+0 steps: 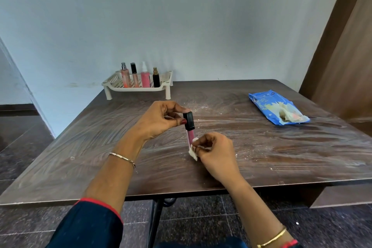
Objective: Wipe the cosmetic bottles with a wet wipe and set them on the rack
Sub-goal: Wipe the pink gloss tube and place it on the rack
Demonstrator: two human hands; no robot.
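My left hand (161, 120) pinches the black cap of a slim pink lip-gloss tube (190, 136), holding it upright over the middle of the table. My right hand (215, 151) presses a folded white wet wipe (193, 152) against the lower part of the tube. The tube's bottom end is hidden by the wipe. At the far left of the table stands a cream perforated rack (112, 84) holding several bottles: a peach spray (125, 75), a black-capped tube (134, 74), a pink spray (145, 76) and a small black bottle (156, 78).
A blue wet-wipe pack (267, 104) lies open at the right of the brown table (80, 147), a wipe sticking out. White specks dot the tabletop. A pale wall rises behind the rack; a brown wooden panel (346, 56) stands at the right.
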